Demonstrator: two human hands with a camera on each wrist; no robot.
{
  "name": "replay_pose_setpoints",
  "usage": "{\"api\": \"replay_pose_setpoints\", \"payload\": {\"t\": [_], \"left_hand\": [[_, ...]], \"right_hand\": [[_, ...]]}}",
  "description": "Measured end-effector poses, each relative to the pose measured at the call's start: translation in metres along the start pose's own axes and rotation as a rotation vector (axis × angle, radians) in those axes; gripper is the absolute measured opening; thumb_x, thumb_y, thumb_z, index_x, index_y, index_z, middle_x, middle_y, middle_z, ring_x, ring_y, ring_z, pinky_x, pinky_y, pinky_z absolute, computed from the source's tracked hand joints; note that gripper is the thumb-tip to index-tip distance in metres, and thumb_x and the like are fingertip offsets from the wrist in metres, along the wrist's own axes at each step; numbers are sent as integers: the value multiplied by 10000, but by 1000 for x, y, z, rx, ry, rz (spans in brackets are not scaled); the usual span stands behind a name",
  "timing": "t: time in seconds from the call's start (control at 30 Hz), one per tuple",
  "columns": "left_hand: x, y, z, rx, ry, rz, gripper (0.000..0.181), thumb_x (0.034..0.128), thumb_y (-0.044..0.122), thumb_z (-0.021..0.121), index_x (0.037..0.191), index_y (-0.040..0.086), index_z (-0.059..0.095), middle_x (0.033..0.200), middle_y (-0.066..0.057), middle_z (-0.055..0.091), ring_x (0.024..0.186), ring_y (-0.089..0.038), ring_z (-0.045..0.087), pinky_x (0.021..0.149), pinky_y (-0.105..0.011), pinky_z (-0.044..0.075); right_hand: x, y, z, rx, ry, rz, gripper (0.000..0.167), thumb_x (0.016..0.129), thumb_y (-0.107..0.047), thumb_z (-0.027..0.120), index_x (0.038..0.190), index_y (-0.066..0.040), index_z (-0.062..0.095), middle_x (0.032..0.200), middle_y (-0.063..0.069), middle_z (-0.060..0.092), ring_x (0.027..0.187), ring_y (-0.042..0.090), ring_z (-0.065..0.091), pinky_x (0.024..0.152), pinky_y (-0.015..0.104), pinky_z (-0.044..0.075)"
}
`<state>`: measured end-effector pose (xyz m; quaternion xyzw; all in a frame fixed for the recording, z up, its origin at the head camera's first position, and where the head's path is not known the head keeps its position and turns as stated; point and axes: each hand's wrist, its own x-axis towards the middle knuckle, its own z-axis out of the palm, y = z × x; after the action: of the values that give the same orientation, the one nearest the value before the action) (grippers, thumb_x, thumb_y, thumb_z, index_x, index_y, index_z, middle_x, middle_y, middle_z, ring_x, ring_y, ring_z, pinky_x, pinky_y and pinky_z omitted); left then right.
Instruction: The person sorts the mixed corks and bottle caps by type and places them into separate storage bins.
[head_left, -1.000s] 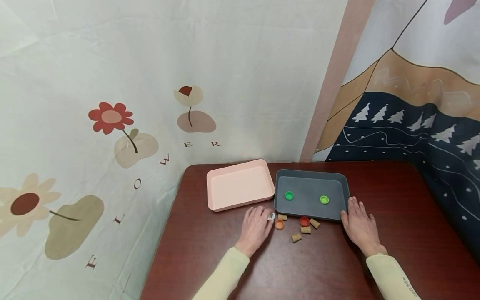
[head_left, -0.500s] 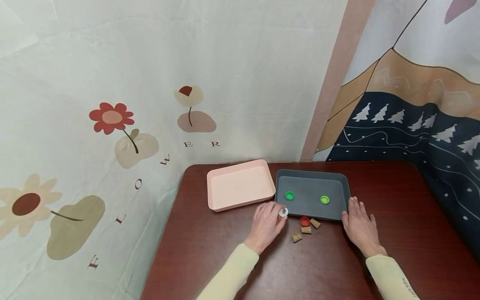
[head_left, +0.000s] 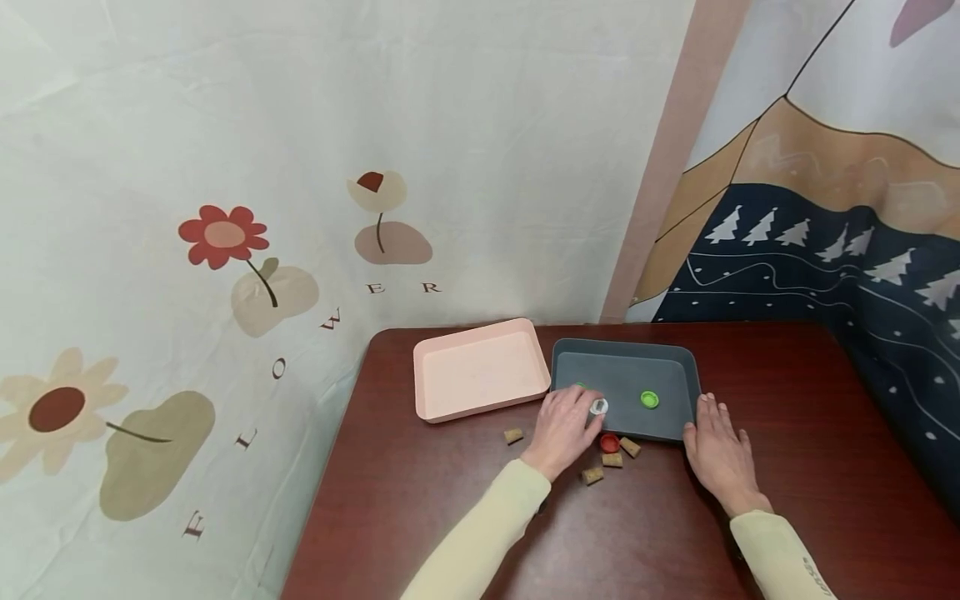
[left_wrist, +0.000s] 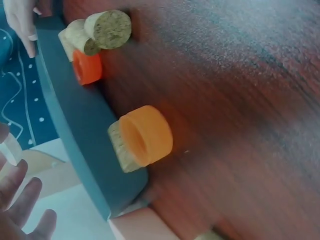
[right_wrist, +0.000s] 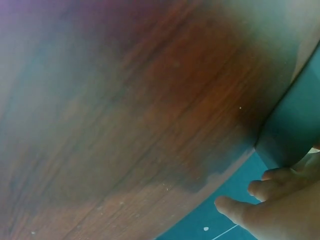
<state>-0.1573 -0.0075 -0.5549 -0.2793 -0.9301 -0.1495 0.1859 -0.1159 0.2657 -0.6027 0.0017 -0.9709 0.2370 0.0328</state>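
In the head view my left hand (head_left: 561,429) pinches a small white bottle cap (head_left: 598,407) above the front of the dark grey tray (head_left: 622,367). The same white cap (left_wrist: 11,149) shows between the fingertips in the left wrist view. A lime green cap (head_left: 649,400) lies in the tray; a darker green cap (head_left: 581,385) is mostly hidden behind my left hand. My right hand (head_left: 723,457) rests with extended fingers against the tray's right side. In front of the tray lie a red cap (head_left: 610,443) and an orange cap (left_wrist: 157,132), the latter covered by my hand in the head view.
Several corks (head_left: 612,460) lie on the brown table (head_left: 637,533) near the dark tray. Another cork (head_left: 513,436) sits in front of a pink tray (head_left: 480,371), which stands left of the dark one. Printed curtains (head_left: 487,167) hang behind the table.
My left hand has carried the white cap rightward from the tabletop to above the dark tray. A cork left of that hand has come into view. My right hand stays in place.
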Motion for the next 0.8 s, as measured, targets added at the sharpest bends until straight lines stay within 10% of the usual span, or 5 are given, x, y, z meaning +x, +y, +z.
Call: {"api": "replay_pose_setpoints", "payload": {"t": [0.8], "left_hand": [[25,9,40,166,-166,-106,220,938,350,766,1131,244,755,1093,51,722,988,-129,692,878,-347,526]], "right_hand": [[2,1,1,11,-16,26,652,1131,-327,312,1592,119,193,1644,337,185,1504,534,194,1070,786,206]]}}
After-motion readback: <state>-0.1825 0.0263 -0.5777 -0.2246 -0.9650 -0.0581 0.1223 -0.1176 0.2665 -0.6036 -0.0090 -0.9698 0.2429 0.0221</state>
